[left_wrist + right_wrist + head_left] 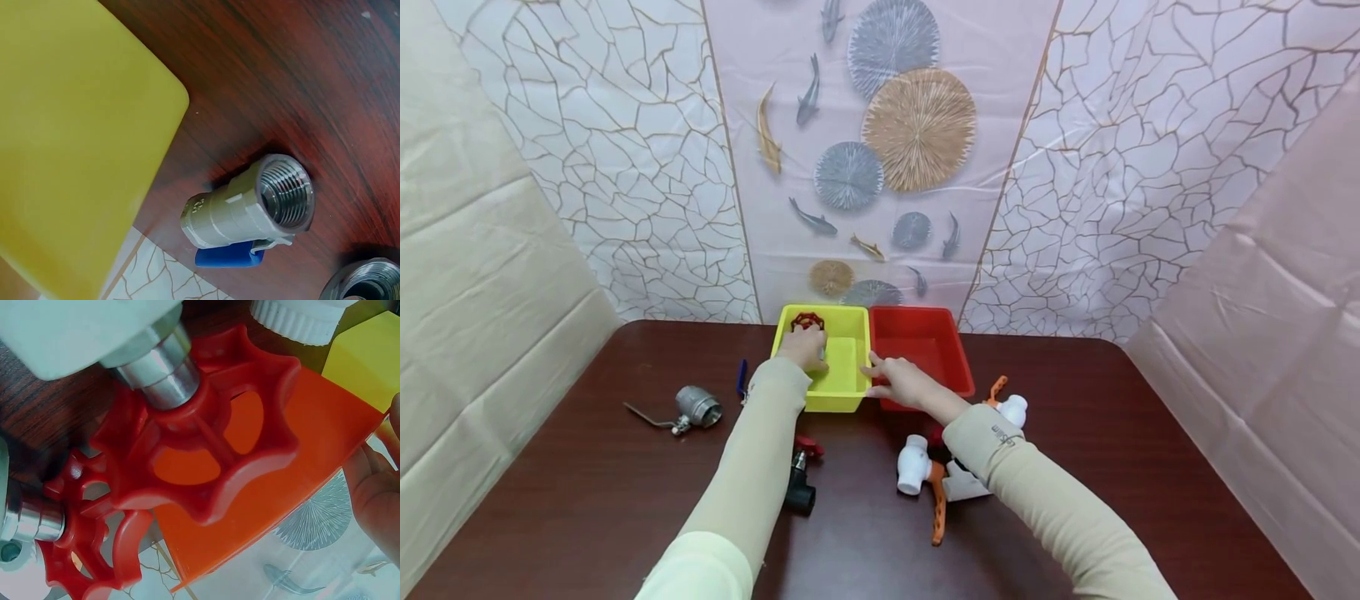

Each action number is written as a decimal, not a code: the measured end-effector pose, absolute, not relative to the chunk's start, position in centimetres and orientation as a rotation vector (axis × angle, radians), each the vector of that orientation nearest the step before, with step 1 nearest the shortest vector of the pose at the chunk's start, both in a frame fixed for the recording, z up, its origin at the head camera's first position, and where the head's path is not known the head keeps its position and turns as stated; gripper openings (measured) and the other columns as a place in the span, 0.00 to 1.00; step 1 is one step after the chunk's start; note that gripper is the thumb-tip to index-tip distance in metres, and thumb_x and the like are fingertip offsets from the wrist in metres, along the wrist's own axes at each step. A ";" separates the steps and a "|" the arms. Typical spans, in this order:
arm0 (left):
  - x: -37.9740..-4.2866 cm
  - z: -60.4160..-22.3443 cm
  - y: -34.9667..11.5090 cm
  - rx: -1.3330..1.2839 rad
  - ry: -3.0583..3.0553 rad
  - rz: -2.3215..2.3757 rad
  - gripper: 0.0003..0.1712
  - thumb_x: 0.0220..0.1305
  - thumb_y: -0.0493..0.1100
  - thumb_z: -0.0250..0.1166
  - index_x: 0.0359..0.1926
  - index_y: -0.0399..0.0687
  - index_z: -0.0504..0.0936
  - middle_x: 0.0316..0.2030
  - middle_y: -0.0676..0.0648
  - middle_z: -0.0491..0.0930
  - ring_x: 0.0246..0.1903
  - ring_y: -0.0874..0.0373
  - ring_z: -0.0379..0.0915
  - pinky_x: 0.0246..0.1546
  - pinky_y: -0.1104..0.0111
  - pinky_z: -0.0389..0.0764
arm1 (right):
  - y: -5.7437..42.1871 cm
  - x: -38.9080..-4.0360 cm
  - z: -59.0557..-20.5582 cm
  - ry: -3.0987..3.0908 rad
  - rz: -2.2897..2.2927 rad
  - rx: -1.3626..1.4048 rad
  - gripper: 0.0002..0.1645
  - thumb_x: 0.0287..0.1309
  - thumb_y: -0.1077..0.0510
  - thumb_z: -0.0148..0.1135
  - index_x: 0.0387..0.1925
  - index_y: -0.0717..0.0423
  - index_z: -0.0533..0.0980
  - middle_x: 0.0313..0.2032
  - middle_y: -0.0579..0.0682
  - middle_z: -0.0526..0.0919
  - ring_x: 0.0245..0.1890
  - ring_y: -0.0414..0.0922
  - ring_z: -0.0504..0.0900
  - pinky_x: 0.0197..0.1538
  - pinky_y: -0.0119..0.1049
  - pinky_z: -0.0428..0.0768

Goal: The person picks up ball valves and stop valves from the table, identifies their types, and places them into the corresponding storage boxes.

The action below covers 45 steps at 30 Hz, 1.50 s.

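My left hand (805, 346) reaches into the yellow bin (835, 402) and grips a valve with a red handwheel (807, 319); the wheel shows beyond the fingers, and much of the body is hidden. In the left wrist view only the outside of the yellow bin (81, 137) appears, without the hand. My right hand (904, 382) is spread over the near left corner of the red bin (966, 367), fingertips at the rim where the two bins meet. The right wrist view has that hand (378, 494) at its right edge, beside the red bin (300, 431).
A steel ball valve (696, 407) and a blue-handled valve (234, 212) lie left of the bins. A black valve (800, 492) lies near my left forearm. White valves with orange handles (913, 465) and red-handwheel valves (206, 425) lie under my right arm. A patterned cloth (865, 250) hangs behind.
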<state>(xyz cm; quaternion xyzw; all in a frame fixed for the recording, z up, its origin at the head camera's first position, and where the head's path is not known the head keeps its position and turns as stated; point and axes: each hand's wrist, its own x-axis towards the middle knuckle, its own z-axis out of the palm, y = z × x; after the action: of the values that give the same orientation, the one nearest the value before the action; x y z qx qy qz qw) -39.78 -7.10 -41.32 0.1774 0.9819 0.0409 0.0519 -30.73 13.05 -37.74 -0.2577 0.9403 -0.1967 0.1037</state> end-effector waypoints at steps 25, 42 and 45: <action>-39.1 -41.2 -7.7 0.599 2.923 0.107 0.34 0.52 0.59 0.69 0.51 0.41 0.72 0.63 0.36 0.64 0.59 0.35 0.59 0.60 0.44 0.65 | 12.8 -31.0 -37.4 2.781 -0.586 -0.725 0.34 0.57 0.54 0.62 0.64 0.56 0.65 0.69 0.57 0.58 0.68 0.54 0.62 0.60 0.42 0.73; -38.2 -41.4 -7.6 0.556 2.819 0.143 0.25 0.59 0.57 0.64 0.48 0.46 0.70 0.58 0.39 0.66 0.64 0.34 0.55 0.64 0.46 0.60 | 12.9 -31.0 -38.1 2.774 -0.577 -0.726 0.34 0.57 0.54 0.62 0.64 0.55 0.65 0.69 0.58 0.57 0.67 0.55 0.63 0.61 0.43 0.73; -38.3 -41.4 -7.5 0.574 2.816 0.115 0.25 0.59 0.57 0.64 0.50 0.48 0.70 0.54 0.41 0.68 0.60 0.37 0.61 0.60 0.49 0.66 | 13.0 -31.0 -38.1 2.769 -0.587 -0.737 0.34 0.57 0.55 0.62 0.64 0.57 0.65 0.69 0.59 0.57 0.67 0.55 0.63 0.60 0.43 0.73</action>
<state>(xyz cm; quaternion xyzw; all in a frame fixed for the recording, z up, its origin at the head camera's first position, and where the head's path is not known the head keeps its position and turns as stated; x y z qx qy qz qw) -38.25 -7.55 -41.40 0.1977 0.9705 0.0395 0.1325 -30.99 13.05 -38.10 -0.2504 0.9412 -0.1994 0.1084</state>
